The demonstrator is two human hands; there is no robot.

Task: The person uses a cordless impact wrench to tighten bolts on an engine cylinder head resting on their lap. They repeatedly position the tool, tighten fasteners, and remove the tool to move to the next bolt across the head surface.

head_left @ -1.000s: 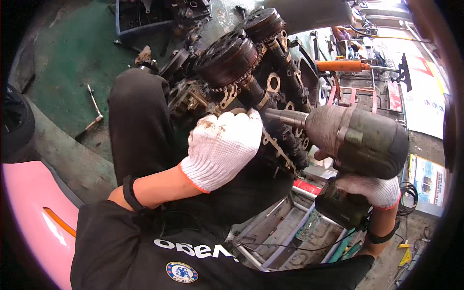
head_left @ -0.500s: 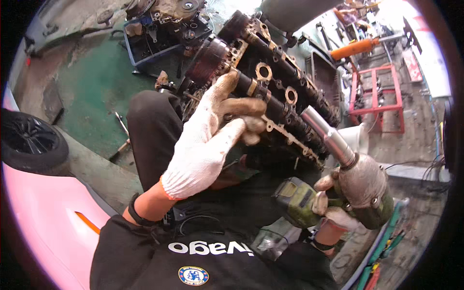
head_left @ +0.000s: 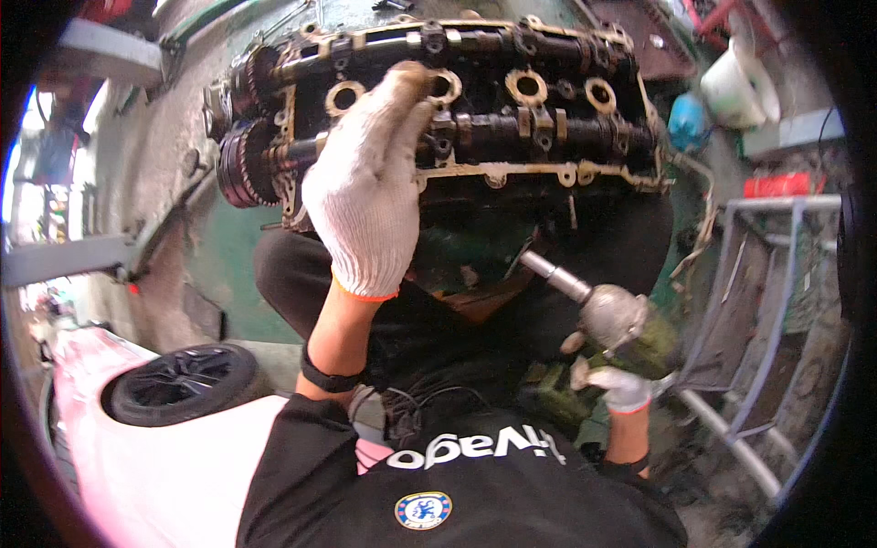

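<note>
A dark, oily cylinder head (head_left: 493,175) lies across the far middle, with two camshafts running along it and toothed sprockets (head_left: 241,169) at its left end. My left hand (head_left: 365,196), in a white knit glove, reaches over the near camshaft (head_left: 498,130). Its fingers are stretched out close together, with nothing seen in them; whether the fingertips touch the metal I cannot tell. Lower right, my gloved right hand (head_left: 623,388) grips a green and grey impact wrench (head_left: 617,315). A long silver socket (head_left: 559,277) on it points up and left, apart from the cylinder head.
On the left a black wheel (head_left: 187,385) sits by a pink body panel (head_left: 174,452). A white bucket (head_left: 738,89) and a blue container (head_left: 687,122) stand beyond the head's right end. A grey metal frame (head_left: 763,315) rises at right.
My view has turned, so the cylinder head now lies nearly level across it. My left fingers went from bent and spread to straight and together. The impact wrench sits farther from the head's near edge.
</note>
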